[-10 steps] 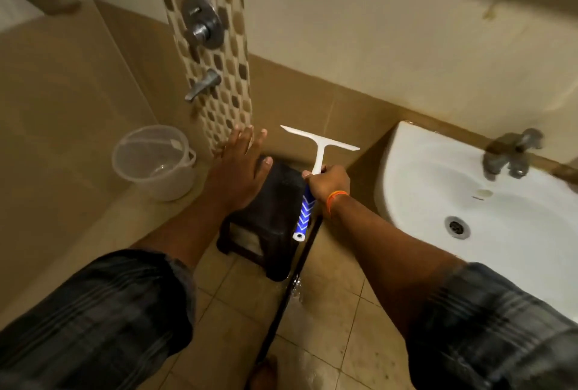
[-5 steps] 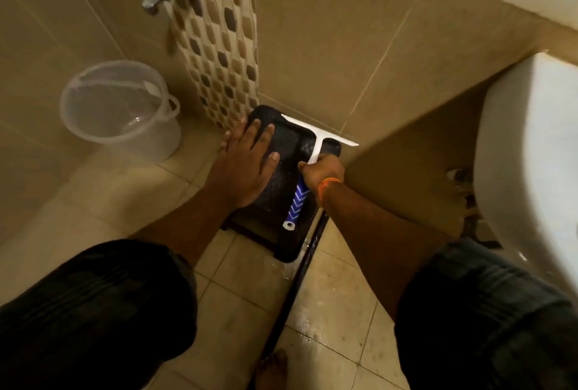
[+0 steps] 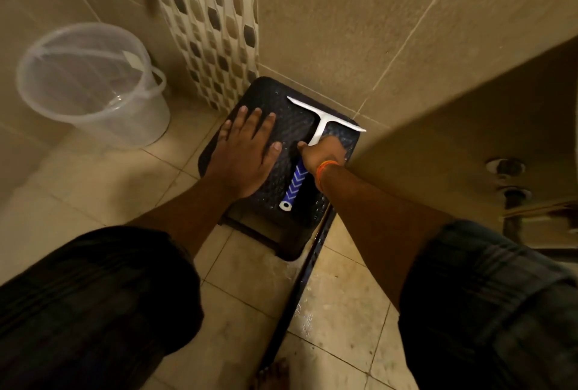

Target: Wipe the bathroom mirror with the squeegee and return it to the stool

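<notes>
At the bottom of the frame we see our two dark sleeves and bare forearms reaching up toward the middle, over a wet tiled floor (image 3: 250, 280) with a dark strip (image 3: 300, 289) running up to the stool. Just beyond, at centre frame, our left hand (image 3: 247, 155) lies flat with fingers spread on the black stool (image 3: 275, 98) — holding nothing, only pressing on the seat. Beside it our right hand (image 3: 323, 153), an orange band at the wrist, is wrapped around the squeegee (image 3: 319, 130) where the white neck meets the blue patterned handle. The squeegee appears to lie flat on the seat, its white blade toward the wall and the handle end pointing back at us. Farther off, a clear plastic bucket (image 3: 90, 83) stands in the upper left, well apart from the stool, and the patterned tile strip (image 3: 212, 29) rises behind.

No mirror shows here, so we cannot check the wiping. Judging by how things lie, the return is nearly done — what seems left is for the right hand to let go and both hands to come away.
</notes>
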